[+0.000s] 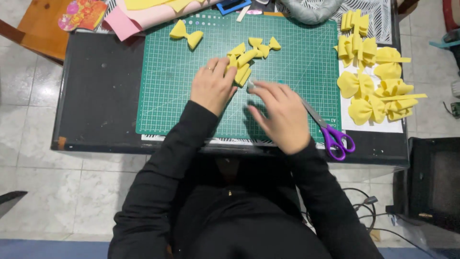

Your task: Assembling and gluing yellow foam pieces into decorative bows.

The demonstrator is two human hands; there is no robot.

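I am pressing my left hand [212,85], fingers spread, on the folded yellow felt piece [241,72] at the middle of the green cutting mat [167,86], while my right hand [282,115] is pinching its end; I am judging that firm, even pressure keeps the folds aligned

A flat, glossy packet [84,13] lies at eleven o'clock in the view, on a brown wooden surface [40,29] beside the black table. It is roughly rectangular and tilted, printed in red, orange and yellow, with a round pink patch at its nine o'clock end. A small white printed label [333,120] sits on the green cutting mat [167,96], in the mat's five o'clock corner. No screens show.
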